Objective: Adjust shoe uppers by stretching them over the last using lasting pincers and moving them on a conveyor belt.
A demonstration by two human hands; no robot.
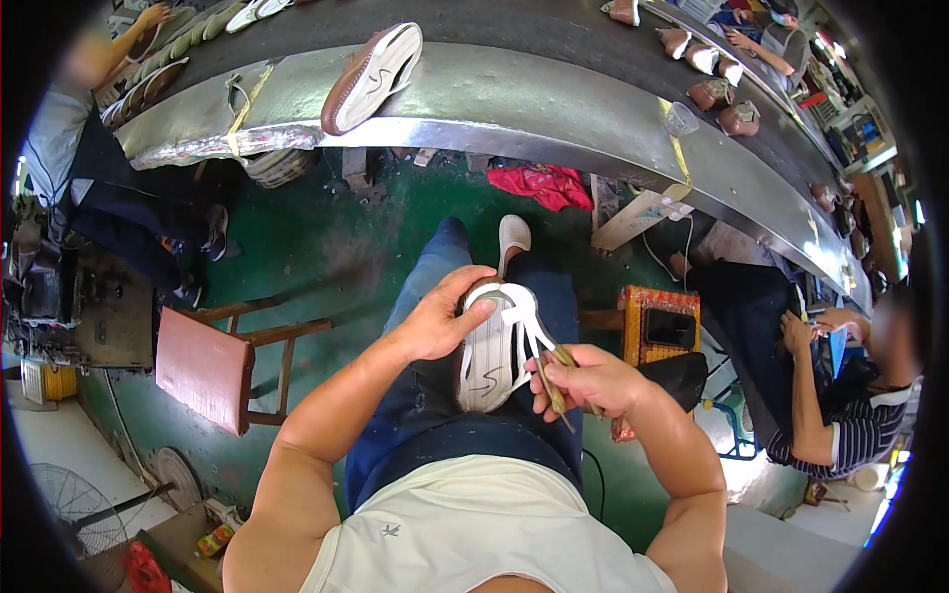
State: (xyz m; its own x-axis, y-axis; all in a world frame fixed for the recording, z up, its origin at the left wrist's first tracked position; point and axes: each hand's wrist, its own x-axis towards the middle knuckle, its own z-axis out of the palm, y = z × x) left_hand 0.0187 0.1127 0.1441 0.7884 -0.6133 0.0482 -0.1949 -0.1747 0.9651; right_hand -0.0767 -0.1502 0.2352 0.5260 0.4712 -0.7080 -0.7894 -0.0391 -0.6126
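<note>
A long grey metal worktop (554,109) with a dark belt runs across the upper part of the view, its near edge bending down toward the right. A second cream-and-brown shoe (374,81) lies on the metal border, touching that near edge left of the middle; a small clear plastic cup (680,119) stands farther right along the border, and brown shoes (739,119) line the belt beyond it. A person in a striped shirt (850,435) sits at the right end, another person in a grey top (54,138) at the left. The floor (326,222) is painted green.

The cream-and-brown low shoe with white laces (486,361) is held above the lap, well apart from the worktop's near edge. The left hand (445,314) grips its far end, thumb on top; the right hand (588,383) is closed around a slim olive-brown tool (557,398) beside the laces. Green floor stretches between the lap and a square reddish-brown stool (203,366) on the left; to the right stands an orange patterned seat (638,308) bearing a black phone (670,330).
</note>
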